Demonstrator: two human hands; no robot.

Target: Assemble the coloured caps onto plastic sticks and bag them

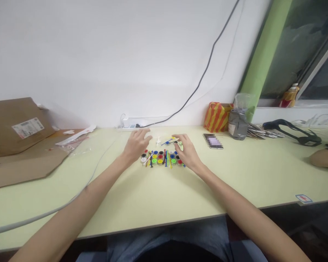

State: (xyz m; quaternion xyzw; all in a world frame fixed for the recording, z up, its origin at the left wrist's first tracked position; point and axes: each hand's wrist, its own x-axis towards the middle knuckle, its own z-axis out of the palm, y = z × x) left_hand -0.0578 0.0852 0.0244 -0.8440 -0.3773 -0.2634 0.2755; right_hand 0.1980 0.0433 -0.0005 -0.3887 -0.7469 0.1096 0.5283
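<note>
My left hand (137, 146) is at the left end of a group of small coloured discs (160, 162), its thumb and fingers apart, with nothing seen in it. My right hand (188, 152) arches over the right end of the group, fingers curved and apart. Close to its fingertips are blue and black thin plastic sticks (168, 142); whether they touch is too small to tell. Among the discs, which are red, yellow, green, blue, black and white, stand bundles of coloured sticks (166, 159). A white piece (158, 140) lies behind them, between my hands.
A phone (214, 142) lies right of my hands on the table (142, 203). Behind it are a striped bag (215, 117) and a grey bag (237, 123). A brown paper package (13, 127) sits left. A cable (71, 202) passes by my left forearm; a power strip (128, 128) is by the wall.
</note>
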